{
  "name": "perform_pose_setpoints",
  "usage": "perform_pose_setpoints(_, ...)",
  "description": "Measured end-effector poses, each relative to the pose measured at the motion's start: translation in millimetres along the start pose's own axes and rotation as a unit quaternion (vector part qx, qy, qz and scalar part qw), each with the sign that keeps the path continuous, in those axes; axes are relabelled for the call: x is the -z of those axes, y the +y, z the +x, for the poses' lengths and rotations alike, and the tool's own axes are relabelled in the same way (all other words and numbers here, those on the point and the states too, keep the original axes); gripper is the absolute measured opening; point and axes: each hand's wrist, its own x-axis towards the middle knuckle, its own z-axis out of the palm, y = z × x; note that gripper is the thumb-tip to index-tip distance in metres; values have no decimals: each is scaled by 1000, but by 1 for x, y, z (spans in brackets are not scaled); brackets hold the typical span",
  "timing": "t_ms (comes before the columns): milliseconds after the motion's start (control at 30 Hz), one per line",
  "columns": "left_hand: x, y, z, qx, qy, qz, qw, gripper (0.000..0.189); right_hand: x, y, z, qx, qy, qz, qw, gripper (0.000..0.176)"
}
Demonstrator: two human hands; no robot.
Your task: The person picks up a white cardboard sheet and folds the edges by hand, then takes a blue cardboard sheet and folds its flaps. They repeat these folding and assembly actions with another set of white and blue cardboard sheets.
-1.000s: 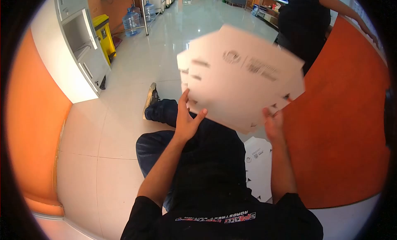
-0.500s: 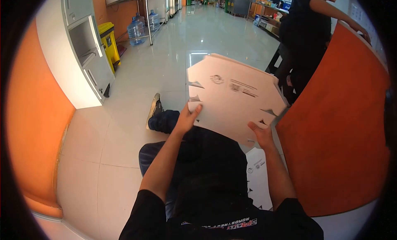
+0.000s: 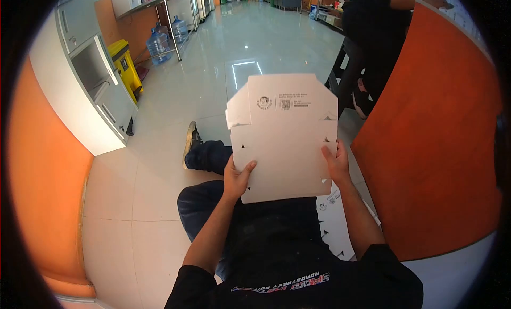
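One tiled floor (image 3: pixel 122 197) fills most of the view, glossy toward the back. Curved orange panel (image 3: pixel 436 144) on the right, orange wall (image 3: pixel 48 176) on the left. White cabinet (image 3: pixel 58 85) stands by that wall, with an open compartment. Another person (image 3: pixel 372 32) in dark clothes is behind the panel's far end, one hand at its top edge. Metal-legged table (image 3: pixel 171 27) at back left.

Camera wearer is low to the floor: black shirt (image 3: pixel 298 266), dark trousers (image 3: pixel 199 202), one knee bent out to the left. Held white card blanks (image 3: pixel 285 149) are in front of the lap, printed face toward the camera, long side roughly up-down, top corners cut off. More than one layer, edges slightly off at the left; count unclear. Second set of blanks (image 3: pixel 338 229) lies lower right, partly under the right forearm in view.

Yellow bin (image 3: pixel 126 69) beside the cabinet, large water bottles (image 3: pixel 158 46) past it. Left hand (image 3: pixel 238 176) pinches the left edge, thumb on the printed face. Right hand (image 3: pixel 336 163) pinches the right edge, same way, slightly higher. Shoe (image 3: pixel 190 144) out front left. Round logo (image 3: pixel 264 102) and QR code (image 3: pixel 286 104) near the blanks' top; small text too fine to read.
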Motion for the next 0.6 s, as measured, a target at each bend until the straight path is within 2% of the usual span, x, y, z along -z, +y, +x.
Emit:
perform_pose_setpoints(67, -4, 13, 0, -8, 9, 5, 1000, 46, 3, -4, 1, -20, -3, 29, 999, 40)
perform_pose_setpoints(267, -4, 45, 9, -82, 0, 40, 996, 57, -2, -41, 10, 59, 14, 30, 998, 40)
perform_pose_setpoints(367, 3, 40, 5, -30, -15, -14, 999, 59, -5, -46, 6, 84, -4, -2, 996, 40)
perform_pose_setpoints(467, -1, 32, 4, -16, 2, -19, 1000, 47, -6, -36, 3, 43, 4, -3, 999, 38)
perform_pose_setpoints(600, 2, 19, 2, 22, 23, -44, 999, 41, -5, -7, -4, 15, -15, -45, 999, 36)
